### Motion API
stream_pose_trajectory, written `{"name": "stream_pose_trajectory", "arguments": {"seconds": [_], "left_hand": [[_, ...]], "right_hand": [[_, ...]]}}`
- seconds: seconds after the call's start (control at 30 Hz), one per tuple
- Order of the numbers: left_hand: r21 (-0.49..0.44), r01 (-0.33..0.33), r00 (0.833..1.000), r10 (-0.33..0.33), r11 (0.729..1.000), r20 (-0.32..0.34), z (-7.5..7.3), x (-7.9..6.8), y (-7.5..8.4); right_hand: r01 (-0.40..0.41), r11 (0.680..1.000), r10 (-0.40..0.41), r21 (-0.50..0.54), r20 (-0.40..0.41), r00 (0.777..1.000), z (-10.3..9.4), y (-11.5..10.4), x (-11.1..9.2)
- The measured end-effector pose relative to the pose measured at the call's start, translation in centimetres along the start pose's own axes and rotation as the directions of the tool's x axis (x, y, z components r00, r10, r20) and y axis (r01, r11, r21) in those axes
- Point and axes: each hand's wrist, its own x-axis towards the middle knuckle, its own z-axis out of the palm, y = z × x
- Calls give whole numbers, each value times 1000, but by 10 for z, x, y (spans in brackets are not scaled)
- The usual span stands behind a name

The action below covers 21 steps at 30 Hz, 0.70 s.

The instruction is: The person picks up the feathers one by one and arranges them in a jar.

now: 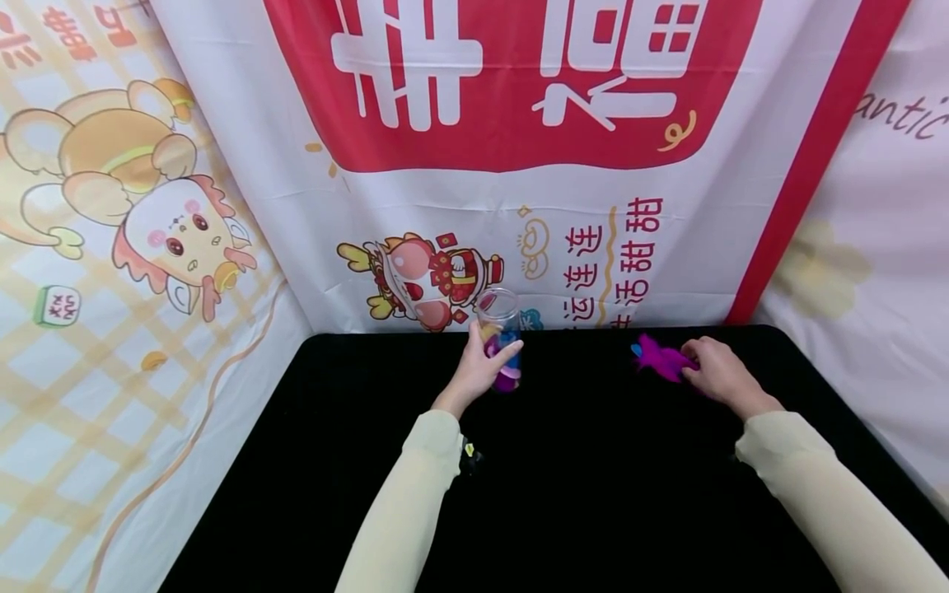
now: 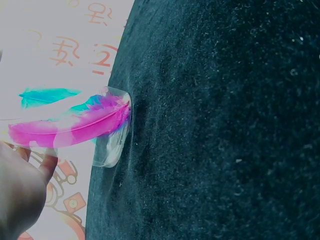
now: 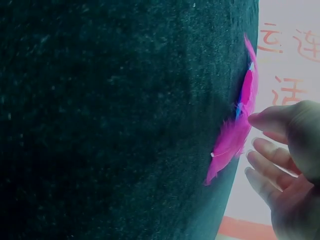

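My left hand (image 1: 474, 368) grips a clear plastic jar (image 1: 500, 306) standing upright near the back of the black table. Pink-purple and blue feathers (image 2: 75, 125) lie inside the jar, seen through its wall in the left wrist view. Toward the back right, a small pile of magenta feathers (image 1: 660, 360) with a bit of blue rests on the table. There my right hand (image 1: 719, 372) pinches at the pile's edge with thumb and index finger. The other fingers of the right hand (image 3: 295, 160) are loosely bent.
The black cloth-covered table (image 1: 593, 478) ends at a white and red printed backdrop (image 1: 511, 189) close behind the jar. Patterned cloth hangs (image 1: 133, 354) along the left side, and more pale cloth (image 1: 867, 329) along the right. A small dark object (image 1: 469, 457) shows by the left cuff.
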Motion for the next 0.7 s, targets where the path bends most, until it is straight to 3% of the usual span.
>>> {"name": "stream_pose_trajectory", "arguments": {"seconds": [0.7], "left_hand": [[7, 4, 1000, -4, 1000, 0, 1, 0, 2]], "right_hand": [[-65, 998, 65, -8, 2, 998, 10, 8, 3]]}}
